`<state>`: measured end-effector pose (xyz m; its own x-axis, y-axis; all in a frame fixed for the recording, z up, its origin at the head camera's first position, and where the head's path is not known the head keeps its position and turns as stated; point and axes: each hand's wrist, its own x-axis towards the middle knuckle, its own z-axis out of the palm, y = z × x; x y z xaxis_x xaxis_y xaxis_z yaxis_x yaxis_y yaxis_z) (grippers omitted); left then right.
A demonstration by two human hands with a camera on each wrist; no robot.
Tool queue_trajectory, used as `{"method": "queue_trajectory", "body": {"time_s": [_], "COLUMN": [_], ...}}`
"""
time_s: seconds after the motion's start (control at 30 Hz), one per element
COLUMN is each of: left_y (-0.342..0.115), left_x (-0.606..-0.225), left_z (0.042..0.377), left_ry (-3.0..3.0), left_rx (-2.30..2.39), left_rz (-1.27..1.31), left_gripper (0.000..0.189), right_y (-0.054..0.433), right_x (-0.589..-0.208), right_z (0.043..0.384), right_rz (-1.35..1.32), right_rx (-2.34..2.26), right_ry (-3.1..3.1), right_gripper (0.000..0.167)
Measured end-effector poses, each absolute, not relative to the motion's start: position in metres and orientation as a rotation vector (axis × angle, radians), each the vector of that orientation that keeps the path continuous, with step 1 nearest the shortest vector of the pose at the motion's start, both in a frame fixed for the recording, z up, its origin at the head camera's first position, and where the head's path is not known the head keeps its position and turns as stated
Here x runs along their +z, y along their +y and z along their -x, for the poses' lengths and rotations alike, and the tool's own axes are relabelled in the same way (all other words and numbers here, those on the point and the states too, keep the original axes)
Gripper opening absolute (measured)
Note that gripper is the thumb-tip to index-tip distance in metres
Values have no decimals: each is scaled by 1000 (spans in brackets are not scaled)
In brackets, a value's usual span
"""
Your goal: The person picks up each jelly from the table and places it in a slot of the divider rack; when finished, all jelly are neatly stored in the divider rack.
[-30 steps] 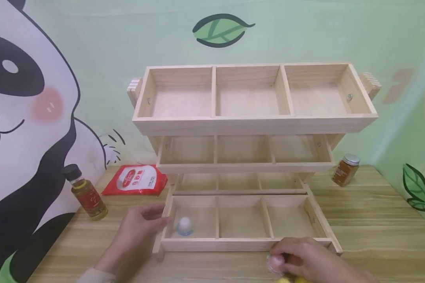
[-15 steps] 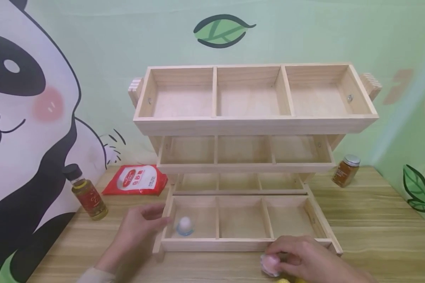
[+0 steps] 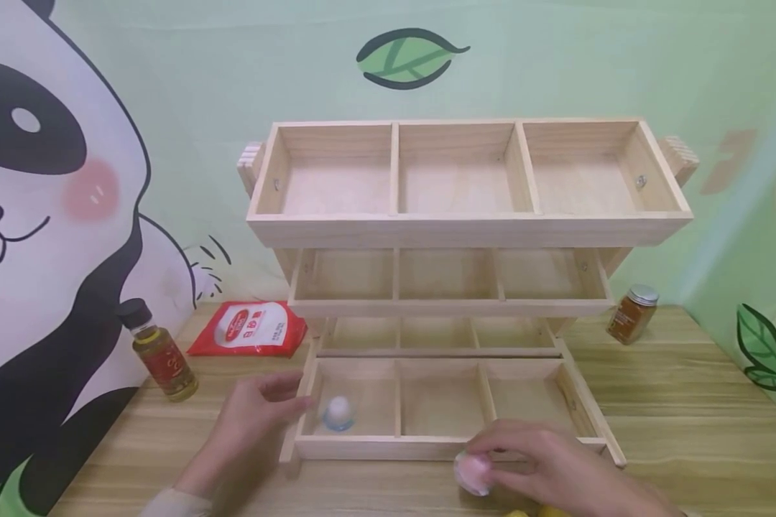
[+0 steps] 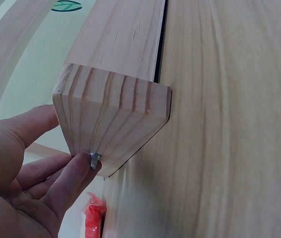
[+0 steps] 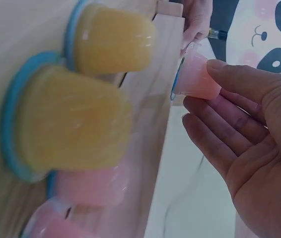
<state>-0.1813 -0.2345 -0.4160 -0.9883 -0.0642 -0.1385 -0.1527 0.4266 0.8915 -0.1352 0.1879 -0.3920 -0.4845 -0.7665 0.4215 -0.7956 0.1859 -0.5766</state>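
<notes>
In the head view my right hand (image 3: 543,459) pinches a pink jelly cup (image 3: 473,474) just in front of the lowest tray's front wall. The right wrist view shows the cup (image 5: 200,77) tipped sideways between thumb and fingers, its blue-edged lid facing left. My left hand (image 3: 259,409) holds the left end of the tiered wooden box (image 3: 362,449); in the left wrist view the thumb and fingers (image 4: 68,183) lie about its wooden end piece (image 4: 115,106), beside a small metal bolt. A whitish jelly cup (image 3: 339,413) sits in the lowest tray's left compartment.
Yellow jelly cups (image 5: 76,119) and more pink ones (image 5: 91,186) stand near the right hand. An oil bottle (image 3: 164,359) and a red-and-white packet (image 3: 248,328) are on the left, a silver-lidded jar (image 3: 632,316) on the right. Upper trays (image 3: 472,231) overhang the lowest one.
My right hand has moved left along the front of the lowest tray, carrying the pink jelly cup. The left hand keeps its place on the box, and the whitish cup has not moved.
</notes>
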Motion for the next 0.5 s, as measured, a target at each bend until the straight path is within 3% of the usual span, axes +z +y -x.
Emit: {"method": "queue_trajectory", "body": {"time_s": [0.27, 0.5], "left_y": [-234, -234], "left_x": [-417, -416], "left_z": [182, 181], "left_ry": [2590, 2589], "left_rx": [1626, 1627], "left_rz": [193, 190], "left_gripper": [55, 56], "right_y": [167, 145], "right_x": [-387, -380], "right_z": [143, 147], "right_rz": [-1549, -1518], "right_rx": [1019, 984], "right_ry": [-2226, -2202], "right_gripper": [39, 35]}}
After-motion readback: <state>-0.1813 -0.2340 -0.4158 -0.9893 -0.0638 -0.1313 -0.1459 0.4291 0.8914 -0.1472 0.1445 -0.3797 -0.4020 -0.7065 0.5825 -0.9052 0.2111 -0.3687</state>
